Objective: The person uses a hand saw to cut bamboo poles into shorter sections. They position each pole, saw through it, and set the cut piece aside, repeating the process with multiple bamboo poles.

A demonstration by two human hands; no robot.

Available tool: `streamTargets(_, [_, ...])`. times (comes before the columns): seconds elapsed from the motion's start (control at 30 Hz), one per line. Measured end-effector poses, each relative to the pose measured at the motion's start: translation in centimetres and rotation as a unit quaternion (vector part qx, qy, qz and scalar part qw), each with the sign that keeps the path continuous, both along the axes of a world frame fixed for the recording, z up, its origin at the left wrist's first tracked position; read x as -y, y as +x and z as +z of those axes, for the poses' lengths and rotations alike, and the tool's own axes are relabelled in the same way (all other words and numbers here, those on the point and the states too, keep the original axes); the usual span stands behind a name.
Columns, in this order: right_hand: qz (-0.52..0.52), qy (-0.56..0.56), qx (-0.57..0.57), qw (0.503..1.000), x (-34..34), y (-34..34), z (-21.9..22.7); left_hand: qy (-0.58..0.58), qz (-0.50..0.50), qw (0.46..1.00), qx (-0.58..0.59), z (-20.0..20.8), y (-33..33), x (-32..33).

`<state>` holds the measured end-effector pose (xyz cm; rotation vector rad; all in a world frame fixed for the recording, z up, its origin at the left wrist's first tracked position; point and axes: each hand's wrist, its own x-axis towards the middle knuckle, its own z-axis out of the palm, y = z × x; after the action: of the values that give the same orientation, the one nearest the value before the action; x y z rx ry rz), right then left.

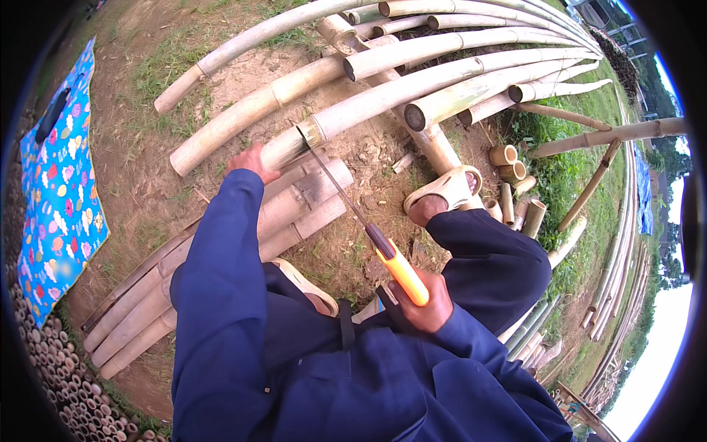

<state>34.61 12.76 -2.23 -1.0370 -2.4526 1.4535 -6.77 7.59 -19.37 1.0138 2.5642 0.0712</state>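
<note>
My left hand (pixel 252 163) is closed round the near end of a pale bamboo pole (pixel 383 96), its fingertips partly hidden. In my right hand (pixel 427 303) is the orange-and-dark handle of a hand saw (pixel 339 186). The thin blade slants up and left, its tip end lying across the pole a short way from my left hand. A lighter scraped band shows on the pole beside the blade. Below that spot, a bench of split bamboo lengths (pixel 283 210) runs down to the left between my left arm and the ground.
Several more bamboo poles (pixel 471 44) rest on a thick bamboo crosspiece (pixel 434 151) ahead. Short cut bamboo pieces (pixel 513 172) lie right of my sandalled foot (pixel 445 193). A blue patterned cloth (pixel 66 191) hangs at far left, above stacked bamboo pieces (pixel 74 383).
</note>
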Motion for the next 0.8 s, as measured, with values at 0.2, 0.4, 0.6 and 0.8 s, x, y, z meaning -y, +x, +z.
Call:
streamTargets(0.2, [-0.017, 0.005, -0.019, 1.0, -0.6, -1.5, -2.3, 0.037, 0.0, 0.999, -0.017, -2.0, -0.7, -0.1])
streamTargets(0.4, [-0.008, 0.005, -0.023, 1.0, -0.2, -2.3, -1.8, 0.025, 0.006, 1.0, 0.003, -1.1, -0.1, 0.4])
streamTargets(0.6, [-0.007, -0.011, 0.003, 1.0, 0.0, -0.5, -0.2, 0.052, 0.011, 0.999, -0.008, -2.2, -0.9, 0.7])
streamTargets(0.8, [-0.004, 0.028, -0.013, 1.0, -0.9, -4.7, -3.7, 0.039, 0.013, 0.999, 0.004, -1.8, -0.3, 0.3])
